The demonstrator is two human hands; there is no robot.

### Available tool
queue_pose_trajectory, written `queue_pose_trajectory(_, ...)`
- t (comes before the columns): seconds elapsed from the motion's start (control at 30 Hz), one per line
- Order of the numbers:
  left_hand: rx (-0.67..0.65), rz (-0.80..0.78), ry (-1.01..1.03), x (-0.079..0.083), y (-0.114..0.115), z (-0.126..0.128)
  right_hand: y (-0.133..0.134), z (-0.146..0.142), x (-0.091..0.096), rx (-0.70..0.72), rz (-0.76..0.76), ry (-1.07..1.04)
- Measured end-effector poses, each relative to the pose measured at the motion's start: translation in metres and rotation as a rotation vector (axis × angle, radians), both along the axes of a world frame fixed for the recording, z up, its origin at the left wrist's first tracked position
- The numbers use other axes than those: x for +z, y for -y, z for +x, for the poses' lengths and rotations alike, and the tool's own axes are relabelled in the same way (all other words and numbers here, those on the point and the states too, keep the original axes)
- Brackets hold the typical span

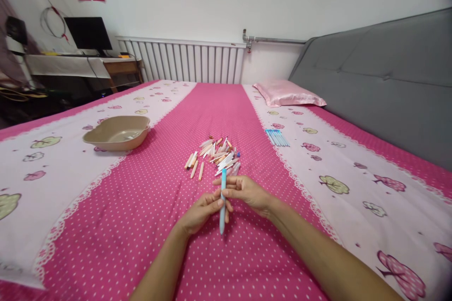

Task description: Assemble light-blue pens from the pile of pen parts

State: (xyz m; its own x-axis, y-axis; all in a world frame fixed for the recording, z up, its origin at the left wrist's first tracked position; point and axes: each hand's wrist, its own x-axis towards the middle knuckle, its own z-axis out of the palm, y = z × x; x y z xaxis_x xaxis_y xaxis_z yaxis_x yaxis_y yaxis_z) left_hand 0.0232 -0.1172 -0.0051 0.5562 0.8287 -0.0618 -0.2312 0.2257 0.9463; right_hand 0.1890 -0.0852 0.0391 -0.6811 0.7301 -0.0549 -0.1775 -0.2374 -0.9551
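Observation:
A pale blue pen (222, 216) with a brighter blue end stands nearly upright in the picture, held between both hands. My left hand (203, 209) is closed on its lower middle, thumb in front. Higher up, my right hand (247, 193) pinches the same pen with thumb and fingers. Just beyond my hands lies a loose heap of pens (224, 157), mostly white, cream and orange-tipped. To the right, several light blue pens (278, 138) lie side by side in a row on the bedspread.
A beige plastic basin (118, 134) rests on the bed at the left. The pink dotted bedspread (141, 225) spreads under everything. A pink pillow (287, 93) lies by the grey headboard (381, 75). Behind are a white radiator (183, 61) and a desk with a monitor (88, 34).

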Motion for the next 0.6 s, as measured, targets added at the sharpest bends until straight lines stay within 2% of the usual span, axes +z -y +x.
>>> queue_pose_trajectory(0.6, 0.090, 0.053, -0.089, -0.0068, -0.0050, 0.0018, -0.0013, -0.0013, -0.0040, -0.161, -0.021, 0.104)
